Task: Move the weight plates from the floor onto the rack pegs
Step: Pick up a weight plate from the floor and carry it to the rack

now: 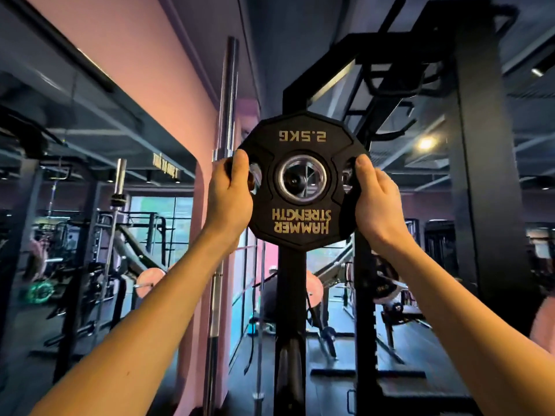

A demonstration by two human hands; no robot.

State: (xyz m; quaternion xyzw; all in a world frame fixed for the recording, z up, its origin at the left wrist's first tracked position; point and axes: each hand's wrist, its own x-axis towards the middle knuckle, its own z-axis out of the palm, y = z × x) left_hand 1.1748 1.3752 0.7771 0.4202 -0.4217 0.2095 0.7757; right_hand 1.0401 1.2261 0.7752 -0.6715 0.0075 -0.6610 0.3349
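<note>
Both hands, left hand (229, 187) and right hand (375, 195), grip the weight plate (301, 181) between them by its side slots, its bore facing the rack peg (295, 182) just beyond.

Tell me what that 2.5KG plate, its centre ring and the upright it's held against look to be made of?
The weight plate looks rubber- or urethane-coated: matte black, moulded gold lettering. Its centre ring seems polished metal, bright and mirror-like. The rack upright appears painted or powder-coated steel, flat black; I can't confirm that from here.
</note>
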